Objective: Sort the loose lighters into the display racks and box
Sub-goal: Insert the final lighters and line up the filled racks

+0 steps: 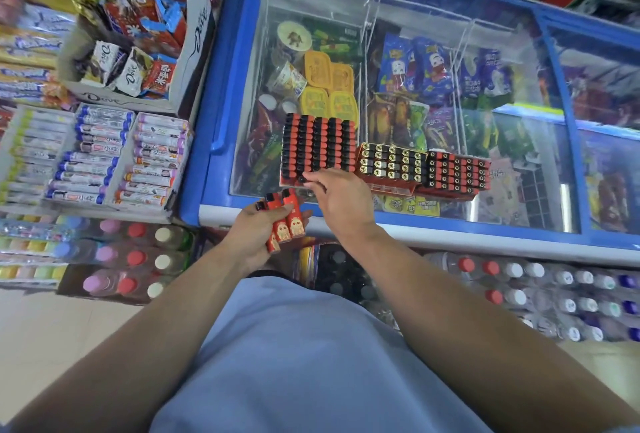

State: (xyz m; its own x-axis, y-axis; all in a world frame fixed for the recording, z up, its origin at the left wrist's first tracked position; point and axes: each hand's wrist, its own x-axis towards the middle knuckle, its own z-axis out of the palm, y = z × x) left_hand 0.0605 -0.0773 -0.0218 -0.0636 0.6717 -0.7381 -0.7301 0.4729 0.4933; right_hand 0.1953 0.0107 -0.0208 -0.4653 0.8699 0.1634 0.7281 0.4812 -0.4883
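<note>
1. While our left hand grips three red loose lighters above the freezer's near edge,
2. our right hand pinches a black-topped lighter at the front row of the leftmost display rack.
3. Two more racks sit rightward on the glass lid.

Person wears a plain light-blue garment covering the torso. Both forearms are bare, no sleeves visible. No rings or watch discernible on left hand or right hand.

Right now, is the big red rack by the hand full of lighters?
Nearly full. The big rack shows packed rows of lighter tops; the right hand hides its near edge, where a gap cannot be ruled out.
</note>
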